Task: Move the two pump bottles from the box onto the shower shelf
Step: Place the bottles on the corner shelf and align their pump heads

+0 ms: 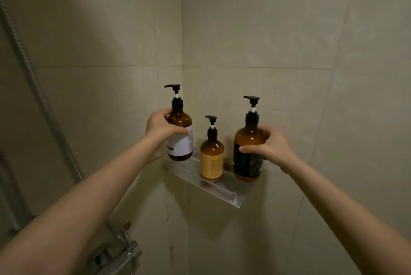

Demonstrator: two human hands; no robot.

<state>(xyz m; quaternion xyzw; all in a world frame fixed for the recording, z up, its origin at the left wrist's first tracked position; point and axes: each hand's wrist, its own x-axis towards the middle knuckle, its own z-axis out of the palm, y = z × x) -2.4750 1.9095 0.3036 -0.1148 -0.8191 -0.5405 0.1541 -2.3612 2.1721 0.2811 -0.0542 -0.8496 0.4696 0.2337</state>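
We hold both bottles upright: our left hand (pixel 160 127) wraps its fingers (pixel 181 130) round the white-labelled amber pump bottle (pixel 180 139), seemingly just above the clear corner shower shelf (pixel 213 188). Our right hand (pixel 270 145) grips the dark-labelled amber pump bottle (pixel 248 157) at the shelf's right end.

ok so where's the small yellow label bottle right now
In the head view the yellow-label bottle stands on the corner shelf, between the white-label bottle held by the left hand and the dark-label bottle held by the right hand.

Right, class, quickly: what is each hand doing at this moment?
Left hand: closed around the white-labelled pump bottle.
Right hand: closed around the dark-labelled pump bottle.
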